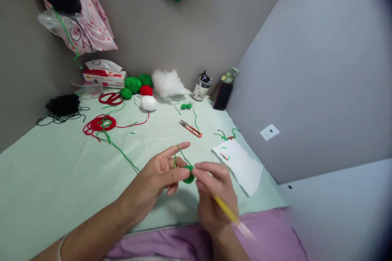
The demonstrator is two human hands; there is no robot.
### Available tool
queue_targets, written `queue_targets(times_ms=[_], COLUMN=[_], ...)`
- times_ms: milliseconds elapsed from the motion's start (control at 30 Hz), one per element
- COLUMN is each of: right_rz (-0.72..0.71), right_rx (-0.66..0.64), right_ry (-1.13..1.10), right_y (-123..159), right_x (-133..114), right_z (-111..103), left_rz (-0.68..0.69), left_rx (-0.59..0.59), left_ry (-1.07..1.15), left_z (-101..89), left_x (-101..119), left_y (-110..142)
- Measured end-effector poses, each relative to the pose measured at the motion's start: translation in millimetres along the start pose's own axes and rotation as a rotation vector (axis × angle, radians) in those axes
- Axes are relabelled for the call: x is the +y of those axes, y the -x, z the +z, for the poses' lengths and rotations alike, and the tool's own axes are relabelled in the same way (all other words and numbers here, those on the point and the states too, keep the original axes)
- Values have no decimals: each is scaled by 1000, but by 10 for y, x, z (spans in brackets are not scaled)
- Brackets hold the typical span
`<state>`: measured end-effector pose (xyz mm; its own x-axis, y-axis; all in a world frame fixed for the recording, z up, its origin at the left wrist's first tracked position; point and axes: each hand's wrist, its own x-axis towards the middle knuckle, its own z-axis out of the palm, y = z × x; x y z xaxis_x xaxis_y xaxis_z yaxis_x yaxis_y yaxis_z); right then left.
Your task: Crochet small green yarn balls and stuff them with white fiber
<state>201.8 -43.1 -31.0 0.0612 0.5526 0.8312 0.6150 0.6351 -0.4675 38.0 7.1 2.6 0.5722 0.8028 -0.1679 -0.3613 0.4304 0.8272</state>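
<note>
Between thumb and fingers, my left hand [162,171] pinches a small green crochet piece [189,176]. Green yarn [183,154] loops over its raised index finger and trails back across the table to the left. My right hand [214,193] is closed around a crochet hook [225,209] with a yellow handle, blurred at its pale end. The fingertips of that hand touch the right side of the green piece, and the hook's tip is hidden there.
Orange-handled thread snips [190,129] lie ahead of my hands. White paper [240,165] with yarn scraps is at right. Coiled red yarn [102,123], black yarn [63,105], white stuffing [169,83], a cup [201,90] and a phone [223,96] stand farther back.
</note>
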Motion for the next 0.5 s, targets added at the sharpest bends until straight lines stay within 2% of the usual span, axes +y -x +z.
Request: queue_targets(times_ms=[100,200,267,367,433,500], right_rz=[288,375,350,195,61,45], right_rx=[114,57,16,-24,-59,-47], right_ry=[-360,-503,-423,-138,14,0], right_y=[-121,-176,-140,-31,15,5], right_x=[-27,-45,-48,-49,-48,-44], right_z=[10,39,60,74,68,58], left_rz=[-8,35,77,133,95,-9], left_rx=[-15,-36,-3,79,76,33], left_ry=[55,4,-59,-90,-25,83], left_z=[-12,7,22,25,12,-9], left_x=[37,6,-36,-83,-83,-57], left_y=[-6,6,10,7,0,-8])
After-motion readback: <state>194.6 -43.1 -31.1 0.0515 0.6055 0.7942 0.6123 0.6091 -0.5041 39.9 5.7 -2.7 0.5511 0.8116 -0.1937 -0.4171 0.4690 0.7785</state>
